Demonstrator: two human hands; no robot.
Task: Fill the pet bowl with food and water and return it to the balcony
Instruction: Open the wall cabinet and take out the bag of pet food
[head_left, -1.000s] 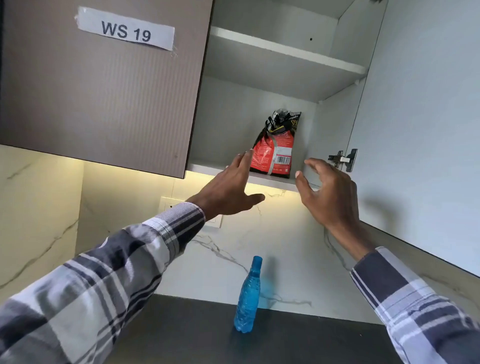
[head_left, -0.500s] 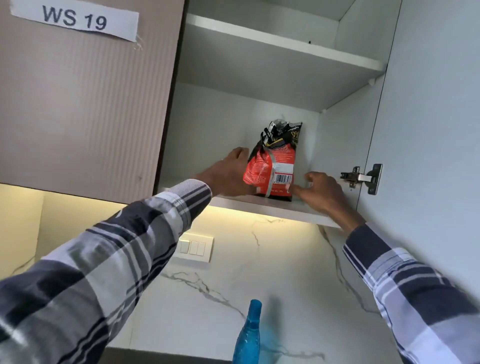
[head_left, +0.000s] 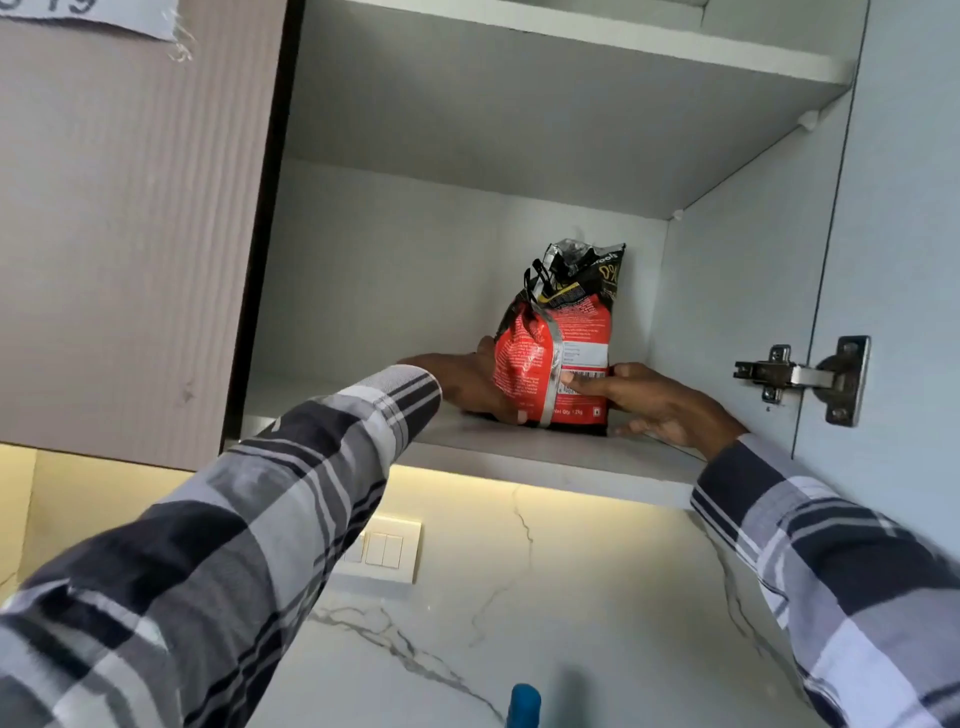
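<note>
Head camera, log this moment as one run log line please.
step: fetch food | pet food bag: upright on lower cabinet shelf | left hand, right hand: gripping bag sides | blue bottle: below

The food bag (head_left: 558, 358) is glossy, crinkled plastic or foil, with a shiny silver band down its front. It stands near the front edge of a matt, smooth laminate shelf (head_left: 519, 452). The hinge (head_left: 802, 379) is bright metal. The closed door (head_left: 130, 234) looks finely ribbed and matt. Both sleeves (head_left: 260, 545) are soft woven checked cloth. The wall (head_left: 519, 623) is polished veined stone, possibly marble.
</note>
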